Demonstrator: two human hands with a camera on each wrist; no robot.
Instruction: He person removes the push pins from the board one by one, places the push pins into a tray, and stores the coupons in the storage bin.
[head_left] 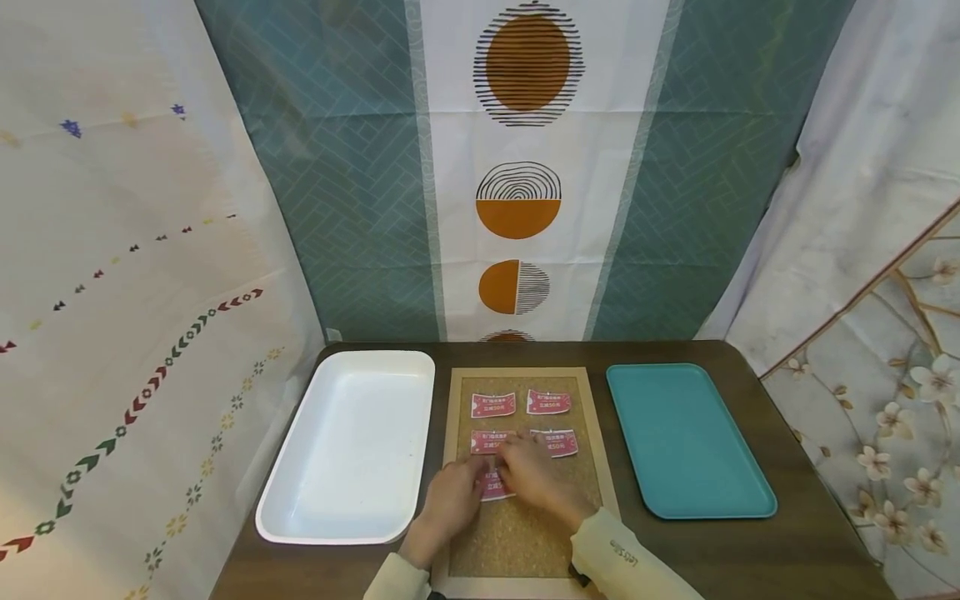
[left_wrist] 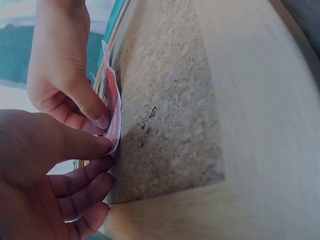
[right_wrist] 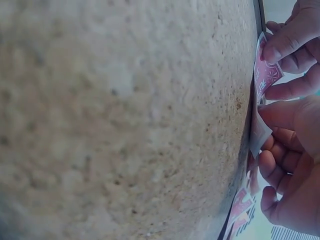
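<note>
A pink paper coupon (head_left: pixel 492 486) with white print lies against the cork board (head_left: pixel 525 542), below several like it. My left hand (head_left: pixel 453 490) pinches its left part; in the right wrist view that thumb lies over the printed face of the coupon (right_wrist: pixel 267 72). From the right, my right hand (head_left: pixel 534 471) holds the same coupon near its upper edge, thumb and fingertips close to the left ones. The left wrist view shows the coupon (left_wrist: pixel 113 102) slightly bent away from the cork between both hands. Whether a pin sits between the right fingertips, I cannot tell.
Other pink coupons sit in rows higher up, such as an upper-left coupon (head_left: pixel 492 406) and an upper-right coupon (head_left: pixel 548 402). A white tray (head_left: pixel 345 533) stands left of the board, a teal tray (head_left: pixel 693 442) right of it, all on a dark wooden table (head_left: pixel 810 542).
</note>
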